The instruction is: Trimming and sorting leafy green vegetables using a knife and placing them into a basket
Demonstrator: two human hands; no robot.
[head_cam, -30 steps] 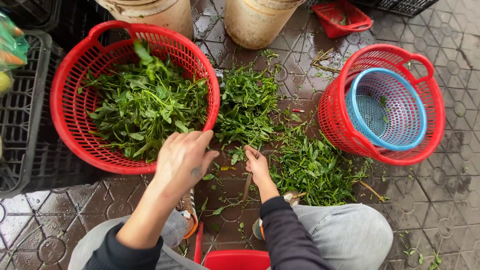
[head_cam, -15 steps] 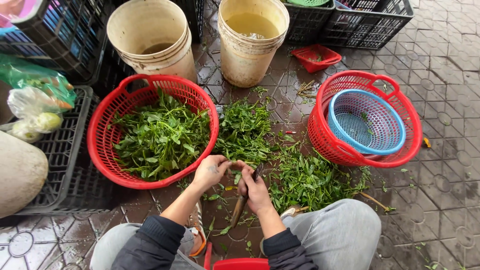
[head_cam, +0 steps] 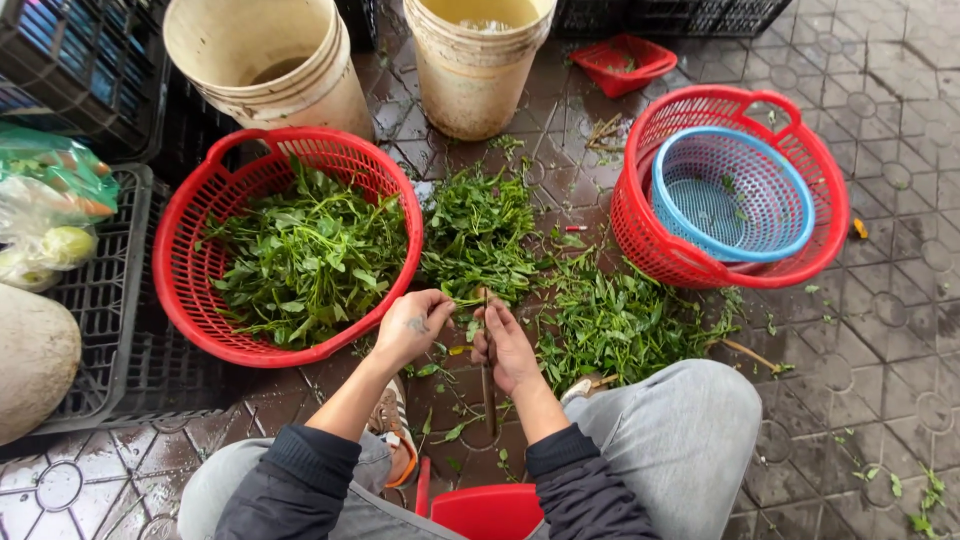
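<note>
While both hands are pinched shut on it, a leafy stem (head_cam: 487, 370) is held by the left hand (head_cam: 412, 328) and right hand (head_cam: 505, 345), its long axis running twelve to six o'clock.

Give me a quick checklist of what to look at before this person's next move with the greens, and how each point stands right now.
1. Both hands on the work: ok. The left hand and the right hand meet over one green stem.
2. Grip on the stem: cannot tell; the fingers hide it.
3. Room in the red basket of leaves: ok, leaves lie below its rim.
4. Loose greens on the wet paving within reach: ok, they lie just in front of the hands.
5. The blue basket nested in the other red basket: ok, nearly empty.
</note>
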